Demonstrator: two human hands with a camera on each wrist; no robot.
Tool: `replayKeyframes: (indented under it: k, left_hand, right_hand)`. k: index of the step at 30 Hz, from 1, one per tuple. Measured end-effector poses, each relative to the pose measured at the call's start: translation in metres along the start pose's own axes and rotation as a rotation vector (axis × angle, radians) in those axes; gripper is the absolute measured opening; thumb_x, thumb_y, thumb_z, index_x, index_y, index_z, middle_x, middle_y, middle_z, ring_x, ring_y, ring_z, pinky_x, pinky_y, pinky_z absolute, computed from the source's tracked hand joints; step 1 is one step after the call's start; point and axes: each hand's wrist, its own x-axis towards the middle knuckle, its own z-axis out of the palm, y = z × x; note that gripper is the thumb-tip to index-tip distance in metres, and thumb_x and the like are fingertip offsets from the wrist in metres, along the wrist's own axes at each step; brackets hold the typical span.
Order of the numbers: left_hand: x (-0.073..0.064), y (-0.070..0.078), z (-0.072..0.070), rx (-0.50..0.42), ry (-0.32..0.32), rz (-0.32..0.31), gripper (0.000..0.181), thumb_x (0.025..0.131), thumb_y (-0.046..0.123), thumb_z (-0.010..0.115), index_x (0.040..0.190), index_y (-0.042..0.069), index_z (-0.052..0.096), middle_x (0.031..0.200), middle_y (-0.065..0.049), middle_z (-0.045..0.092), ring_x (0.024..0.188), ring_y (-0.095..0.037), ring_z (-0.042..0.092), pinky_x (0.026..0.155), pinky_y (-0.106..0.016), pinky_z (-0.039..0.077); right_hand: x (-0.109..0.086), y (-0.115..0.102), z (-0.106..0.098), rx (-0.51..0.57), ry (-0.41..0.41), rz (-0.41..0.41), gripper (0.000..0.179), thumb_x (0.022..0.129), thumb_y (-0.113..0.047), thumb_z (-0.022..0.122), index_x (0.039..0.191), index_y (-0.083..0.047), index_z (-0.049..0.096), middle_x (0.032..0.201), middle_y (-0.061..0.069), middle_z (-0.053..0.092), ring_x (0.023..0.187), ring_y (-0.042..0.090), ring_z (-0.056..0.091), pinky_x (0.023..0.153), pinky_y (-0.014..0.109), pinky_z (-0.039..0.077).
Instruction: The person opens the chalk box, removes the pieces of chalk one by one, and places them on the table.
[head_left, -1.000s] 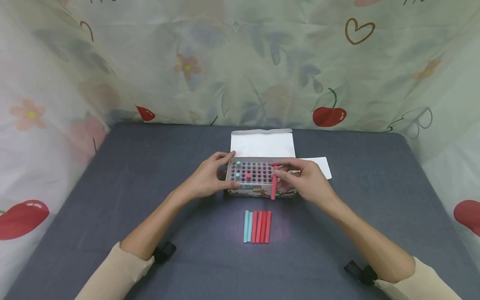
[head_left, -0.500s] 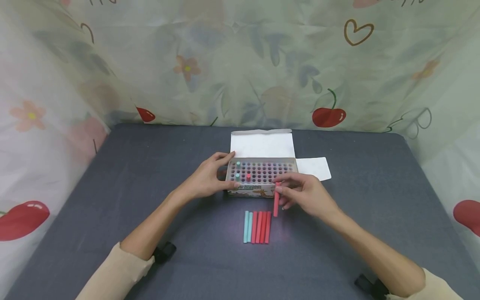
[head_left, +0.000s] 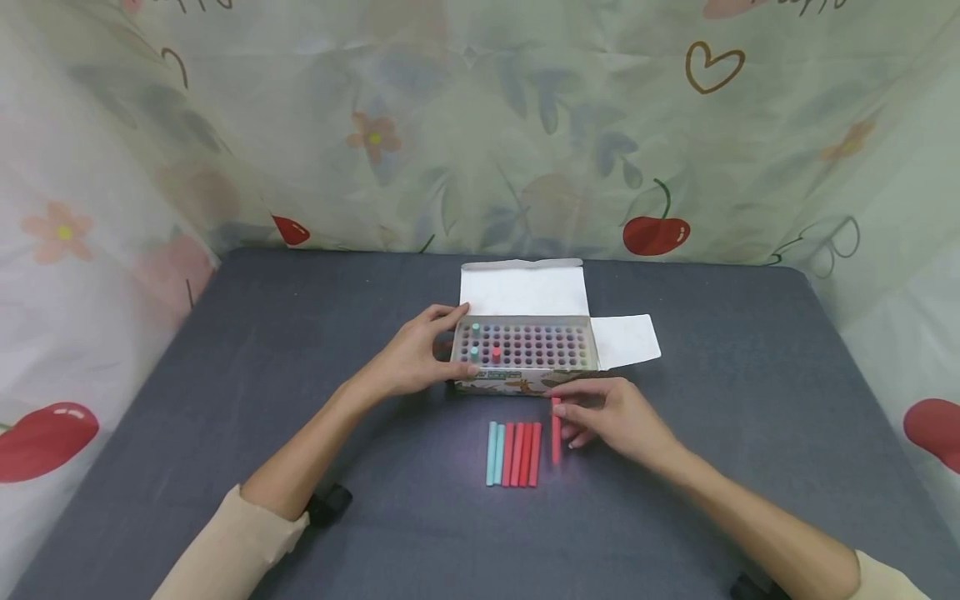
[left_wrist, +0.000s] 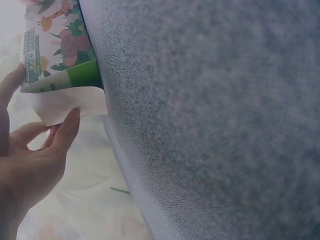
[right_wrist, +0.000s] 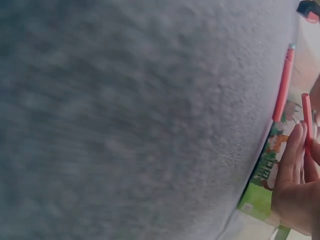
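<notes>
In the head view a printed chalk box (head_left: 517,383) stands with its lid up, showing a grid of holes. Two mint chalk sticks and one red chalk stick (head_left: 496,356) poke out of it. My left hand (head_left: 408,357) grips the box's left end, thumb at the front edge and fingers at the back corner; a white end flap (left_wrist: 70,104) lies by these fingers in the left wrist view. My right hand (head_left: 622,421) pinches a red chalk stick (head_left: 556,442) between thumb and fingers, in front of the box. Just left of it lies a row of mint and red chalk sticks (head_left: 513,454).
Behind the box its white lid (head_left: 523,288) lies back, and a white side flap (head_left: 626,340) sticks out right. Dark grey cloth covers the table (head_left: 337,292). A patterned curtain (head_left: 465,142) hangs behind and at both sides.
My right hand has moved from over the box's right part toward me with the red chalk stick, down beside the row. My left hand has stayed on the box.
</notes>
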Motion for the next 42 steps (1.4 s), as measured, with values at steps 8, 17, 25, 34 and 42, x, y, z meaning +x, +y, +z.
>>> replayKeyframes:
  k: [8, 17, 25, 34, 42]
  left_hand:
    - [0.001, -0.001, 0.000, 0.003, 0.003, -0.005, 0.091, 0.085, 0.037, 0.079, 0.158, 0.013, 0.029, 0.147, -0.015, 0.040, 0.128, -0.032, 0.048, 0.095, -0.048, 0.048]
    - [0.001, 0.000, 0.001, -0.006, 0.002, 0.001, 0.091, 0.085, 0.037, 0.079, 0.157, 0.013, 0.029, 0.146, -0.016, 0.041, 0.128, -0.033, 0.048, 0.096, -0.048, 0.048]
    - [0.000, 0.000, 0.001, -0.009, 0.002, -0.008, 0.091, 0.085, 0.037, 0.079, 0.157, 0.013, 0.029, 0.147, -0.016, 0.040, 0.128, -0.034, 0.048, 0.096, -0.048, 0.047]
    - [0.000, 0.000, 0.001, -0.006, 0.004, -0.015, 0.091, 0.085, 0.038, 0.079, 0.158, 0.015, 0.029, 0.148, -0.016, 0.039, 0.130, -0.034, 0.046, 0.098, -0.050, 0.046]
    - [0.000, -0.001, 0.002, -0.007, 0.007, -0.018, 0.091, 0.085, 0.038, 0.079, 0.158, 0.016, 0.029, 0.148, -0.016, 0.039, 0.131, -0.034, 0.045, 0.098, -0.050, 0.046]
  right_hand:
    - [0.003, 0.011, 0.005, 0.007, -0.042, 0.050, 0.030, 0.092, -0.013, 0.073, 0.115, 0.006, 0.068, 0.087, 0.014, 0.071, 0.071, 0.027, 0.072, 0.062, 0.042, 0.059]
    - [0.004, 0.019, 0.008, 0.028, -0.045, 0.130, 0.029, 0.091, -0.011, 0.074, 0.114, 0.005, 0.071, 0.093, 0.016, 0.073, 0.074, 0.026, 0.073, 0.065, 0.039, 0.060]
    - [0.003, 0.019, 0.009, 0.037, -0.051, 0.157, 0.032, 0.090, -0.012, 0.074, 0.116, 0.007, 0.070, 0.089, 0.017, 0.074, 0.075, 0.026, 0.074, 0.065, 0.037, 0.060]
    - [0.004, 0.017, 0.008, 0.031, -0.056, 0.162, 0.030, 0.091, -0.012, 0.073, 0.115, 0.006, 0.071, 0.088, 0.017, 0.074, 0.075, 0.027, 0.074, 0.065, 0.037, 0.059]
    - [0.009, -0.004, 0.007, -0.051, -0.080, 0.048, 0.028, 0.090, -0.011, 0.075, 0.113, 0.004, 0.072, 0.082, 0.014, 0.074, 0.072, 0.028, 0.074, 0.064, 0.039, 0.060]
